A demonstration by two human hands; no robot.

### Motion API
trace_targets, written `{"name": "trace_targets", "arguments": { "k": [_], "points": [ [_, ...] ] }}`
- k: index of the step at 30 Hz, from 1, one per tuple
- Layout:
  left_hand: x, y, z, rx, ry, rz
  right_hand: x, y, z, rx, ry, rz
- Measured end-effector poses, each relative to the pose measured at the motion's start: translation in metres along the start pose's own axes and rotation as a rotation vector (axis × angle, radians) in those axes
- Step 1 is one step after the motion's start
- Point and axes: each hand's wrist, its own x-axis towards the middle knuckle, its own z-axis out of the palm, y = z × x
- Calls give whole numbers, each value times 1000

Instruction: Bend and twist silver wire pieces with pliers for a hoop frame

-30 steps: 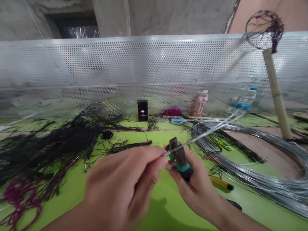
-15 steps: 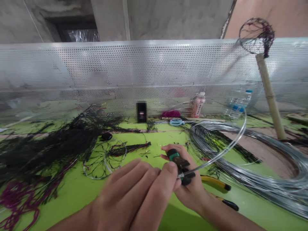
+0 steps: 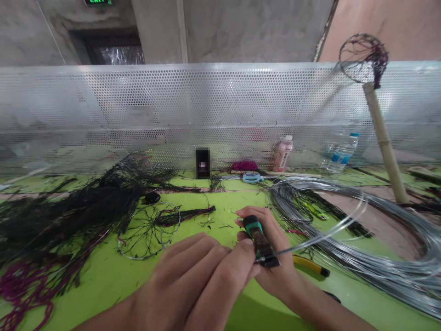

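My right hand (image 3: 275, 271) is closed around a pair of pliers (image 3: 260, 241) with a green and black handle end, its dark metal jaws pointing toward me. A silvery wire (image 3: 310, 240) runs in from the right and meets the jaws. Just left of them, my left hand (image 3: 203, 280) pinches the wire between thumb and fingers. Its back faces me and hides most of the pinch. Partly behind my right forearm lies a yellow and black-handled tool (image 3: 312, 265). The large coil of wire (image 3: 372, 264) spreads over the right side.
Black tangled strands (image 3: 99, 207) and magenta cord (image 3: 25, 287) lie left. A wire ring with netting (image 3: 149, 255) rests nearby. At the back, before a perforated metal panel (image 3: 220, 96), stand a pink bottle (image 3: 283, 154), a water bottle (image 3: 341, 156) and light-blue scissors (image 3: 252, 178). A bamboo pole (image 3: 386, 142) rises right.
The pliers have turned, and their jaws now sit across the wire beside my left fingers. The wire's arc on the right has dropped lower. The view has tilted slightly upward.
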Motion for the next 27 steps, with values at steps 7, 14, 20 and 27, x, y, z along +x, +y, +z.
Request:
{"name": "trace_targets", "arguments": {
  "k": [7, 14, 20, 27],
  "points": [
    [-8, -7, -6, 8, 12, 56, -2, 5, 0, -65, 1, -44],
    [-6, -9, -12, 75, -19, 110, 0, 8, -6, -178, -33, -76],
    [-3, -33, -4, 101, -60, 227, -3, 0, -7, -205, -102, 23],
    [-7, -39, 17, 46, 57, 38, 0, -15, 2, -83, -173, 258]
  ]
}}
